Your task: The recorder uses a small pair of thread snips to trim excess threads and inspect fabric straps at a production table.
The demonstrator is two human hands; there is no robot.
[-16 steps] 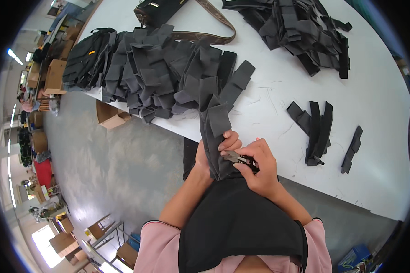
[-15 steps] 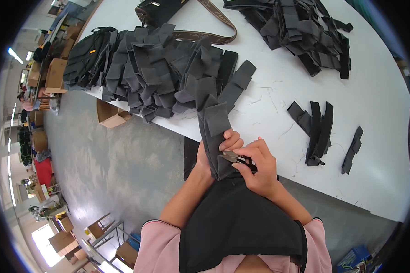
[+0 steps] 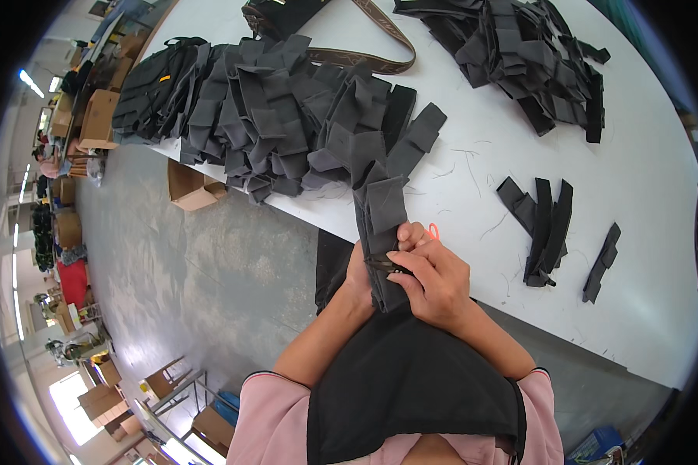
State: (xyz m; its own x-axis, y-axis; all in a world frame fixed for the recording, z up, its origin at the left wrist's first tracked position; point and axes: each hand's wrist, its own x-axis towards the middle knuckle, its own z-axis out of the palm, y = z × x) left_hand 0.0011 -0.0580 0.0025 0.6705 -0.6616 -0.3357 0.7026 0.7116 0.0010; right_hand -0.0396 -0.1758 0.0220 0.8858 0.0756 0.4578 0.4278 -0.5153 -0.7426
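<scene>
Gripping black strap (image 3: pixel 385 232), both hands (image 3: pixel 411 271) curled

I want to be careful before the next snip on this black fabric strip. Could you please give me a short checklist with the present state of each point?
1. Left hand holds the black fabric strip: ok, it grips the strip from the left side.
2. Right hand holds the small cutting tool: ok, the tool lies against the strip.
3. Fingertips away from the blades: cannot tell, the tool is mostly hidden by the fingers.
4. Strip free of the pile of black pieces: not ok, its upper end still runs into the pile.
5. Space on the white table for finished pieces: ok, some already lie to the right.
</scene>
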